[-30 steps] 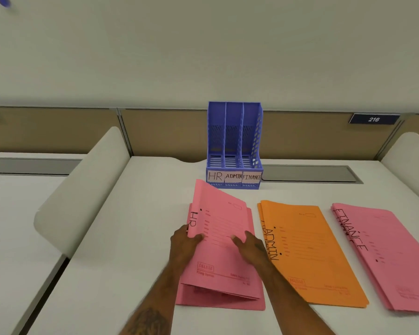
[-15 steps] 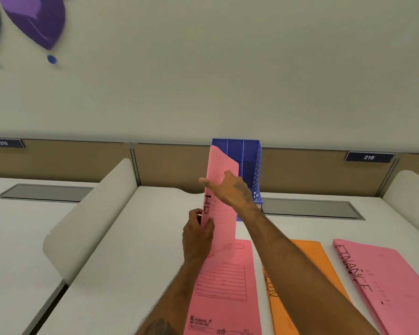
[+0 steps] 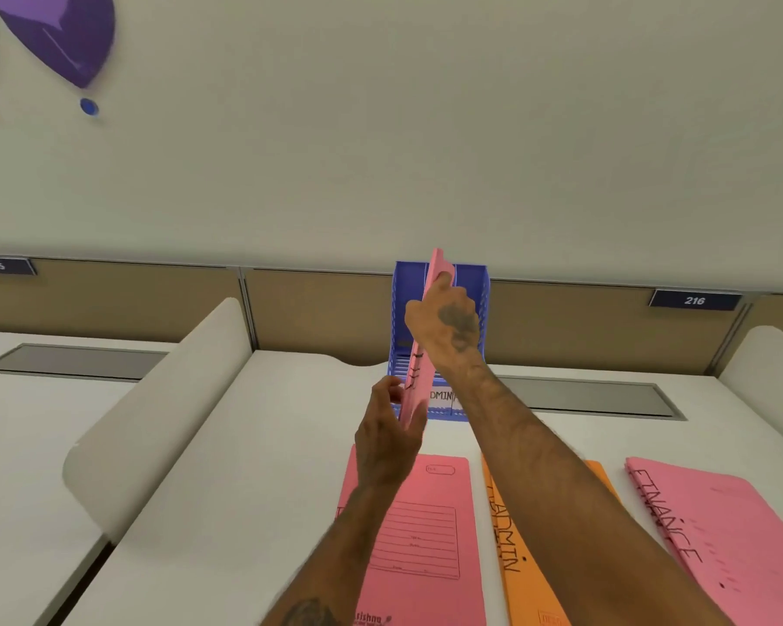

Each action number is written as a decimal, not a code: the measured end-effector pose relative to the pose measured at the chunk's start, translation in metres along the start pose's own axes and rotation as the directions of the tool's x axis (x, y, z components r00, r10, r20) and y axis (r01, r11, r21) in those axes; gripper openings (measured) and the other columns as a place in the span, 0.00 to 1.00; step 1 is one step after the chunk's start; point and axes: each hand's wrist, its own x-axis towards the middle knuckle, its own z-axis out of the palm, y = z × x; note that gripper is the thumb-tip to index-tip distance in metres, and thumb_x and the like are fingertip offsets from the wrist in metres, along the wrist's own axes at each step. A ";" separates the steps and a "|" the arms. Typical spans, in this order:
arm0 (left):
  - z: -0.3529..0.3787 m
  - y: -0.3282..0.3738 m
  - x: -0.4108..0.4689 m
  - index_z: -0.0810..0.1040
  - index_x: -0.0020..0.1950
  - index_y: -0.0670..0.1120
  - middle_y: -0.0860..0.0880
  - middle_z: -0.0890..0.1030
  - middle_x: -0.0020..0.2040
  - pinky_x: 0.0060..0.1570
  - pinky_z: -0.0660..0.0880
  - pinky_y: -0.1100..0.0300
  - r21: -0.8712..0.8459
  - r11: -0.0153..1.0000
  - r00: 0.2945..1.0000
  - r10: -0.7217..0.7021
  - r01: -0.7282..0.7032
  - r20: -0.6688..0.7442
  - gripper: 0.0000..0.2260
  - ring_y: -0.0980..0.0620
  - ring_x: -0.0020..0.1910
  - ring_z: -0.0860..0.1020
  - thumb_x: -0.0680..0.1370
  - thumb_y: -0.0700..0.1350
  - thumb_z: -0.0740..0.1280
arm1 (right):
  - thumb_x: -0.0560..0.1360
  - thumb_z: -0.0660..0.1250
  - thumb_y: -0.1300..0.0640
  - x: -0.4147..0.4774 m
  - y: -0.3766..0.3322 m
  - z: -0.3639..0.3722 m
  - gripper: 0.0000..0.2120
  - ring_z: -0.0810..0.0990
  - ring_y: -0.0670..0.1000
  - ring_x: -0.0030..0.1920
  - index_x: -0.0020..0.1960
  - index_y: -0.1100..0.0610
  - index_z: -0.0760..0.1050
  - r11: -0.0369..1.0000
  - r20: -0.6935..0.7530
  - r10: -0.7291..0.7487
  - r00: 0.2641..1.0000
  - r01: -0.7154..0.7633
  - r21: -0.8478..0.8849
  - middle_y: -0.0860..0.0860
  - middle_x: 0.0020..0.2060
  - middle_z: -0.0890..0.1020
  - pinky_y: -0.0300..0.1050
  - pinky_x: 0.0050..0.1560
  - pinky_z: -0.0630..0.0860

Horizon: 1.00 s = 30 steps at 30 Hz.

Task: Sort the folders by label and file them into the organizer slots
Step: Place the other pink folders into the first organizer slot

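I hold a pink HR folder (image 3: pixel 419 390) upright and edge-on at the left side of the blue three-slot organizer (image 3: pixel 471 286). My right hand (image 3: pixel 446 323) grips its upper edge. My left hand (image 3: pixel 387 440) pinches its lower corner. The organizer's ADMIN label shows beside the folder; the HR label is hidden behind it. Flat on the desk lie another pink folder (image 3: pixel 426 526), an orange ADMIN folder (image 3: pixel 516 558) and a pink FINANCE folder (image 3: pixel 715 535).
The organizer stands at the back of the white desk (image 3: pixel 245 490), against a tan partition (image 3: pixel 326 309). Curved white dividers (image 3: pixel 154 408) rise on both sides. A grey cable tray cover (image 3: pixel 597 395) lies to the organizer's right.
I lifted the top HR folder off the pile, turned it upright and carried it forward to the organizer. My head tilted up, so the wall fills more of the view.
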 end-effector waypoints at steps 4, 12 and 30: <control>-0.009 -0.034 0.009 0.49 0.75 0.63 0.60 0.59 0.76 0.65 0.72 0.50 -0.047 0.999 0.925 0.012 0.006 0.379 0.48 0.54 0.71 0.66 0.63 0.74 0.69 | 0.76 0.62 0.57 0.016 -0.003 0.003 0.19 0.74 0.56 0.37 0.65 0.61 0.64 0.999 -0.053 -0.035 0.998 0.034 -0.007 0.58 0.46 0.78 0.45 0.33 0.71; -0.012 -0.111 0.061 0.27 0.74 0.64 0.61 0.30 0.76 0.76 0.43 0.50 0.337 0.919 0.756 -0.071 -0.204 0.651 0.58 0.53 0.79 0.37 0.61 0.80 0.64 | 0.75 0.61 0.57 0.062 -0.023 0.017 0.17 0.75 0.57 0.37 0.62 0.60 0.65 0.996 -0.111 -0.064 0.992 0.057 -0.062 0.58 0.46 0.78 0.49 0.34 0.74; 0.073 -0.174 0.179 0.36 0.80 0.49 0.48 0.37 0.81 0.77 0.53 0.40 0.519 0.812 0.683 -0.221 -0.266 0.696 0.50 0.45 0.80 0.39 0.74 0.64 0.67 | 0.77 0.61 0.57 0.167 -0.011 0.101 0.23 0.82 0.59 0.36 0.71 0.60 0.61 0.972 -0.169 -0.211 0.963 0.224 0.062 0.60 0.44 0.82 0.54 0.37 0.82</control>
